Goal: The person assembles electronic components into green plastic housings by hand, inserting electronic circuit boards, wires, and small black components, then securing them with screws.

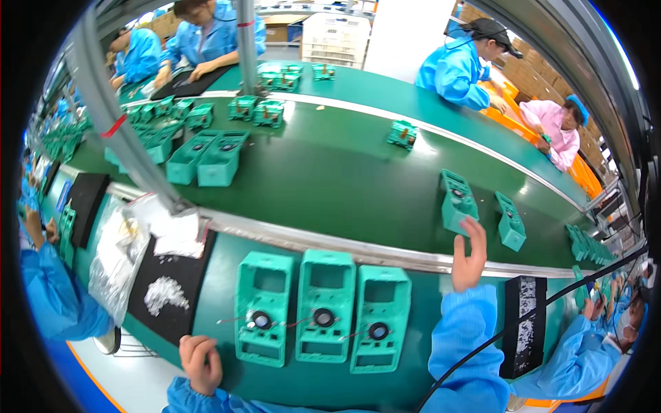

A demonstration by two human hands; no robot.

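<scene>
Three green casings [323,313] crowd the mat — belt [344,172] beyond lies open.

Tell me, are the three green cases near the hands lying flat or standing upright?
Lying flat: the three green cases rest side by side on the table, open insides facing up.

Bright, even overhead light; soft glare patches on the green belt [358,172] near its far edge. Shadows faint. Heavy fisheye bend at rim w/ black corners; center sharp, edges slightly soft.

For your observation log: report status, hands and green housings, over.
Left hand curled at bench edge, holding nothing visible. Right hand open, reaching to green housing on conveyor. Three housings lie on bench between hands.
</scene>
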